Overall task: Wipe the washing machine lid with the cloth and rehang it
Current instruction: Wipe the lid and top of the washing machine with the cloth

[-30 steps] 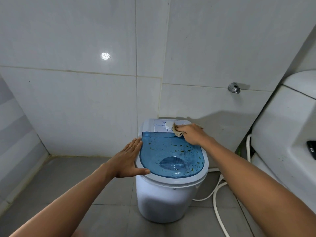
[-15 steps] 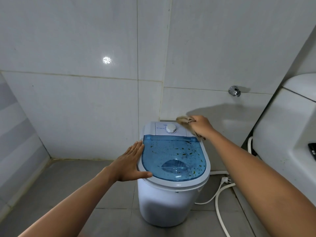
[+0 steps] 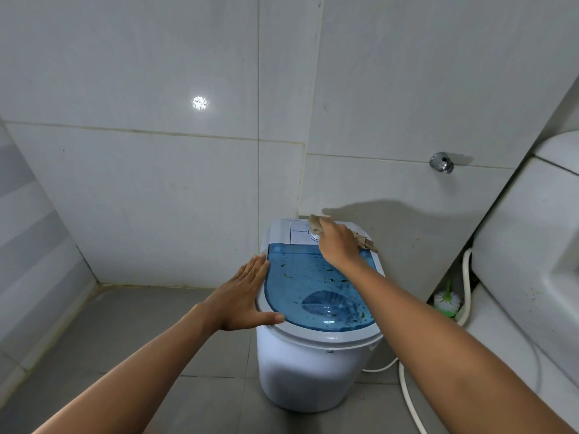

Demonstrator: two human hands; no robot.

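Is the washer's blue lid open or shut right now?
Shut: the blue lid lies flat inside the white rim, with no gap showing.

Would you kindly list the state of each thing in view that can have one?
Lid: closed, speckled with debris.
Cloth: bunched in the right hand, on the control panel.
Right hand: grip shut on cloth.
Left hand: open, flat against the lid's left rim.
Wall tap: no water running.
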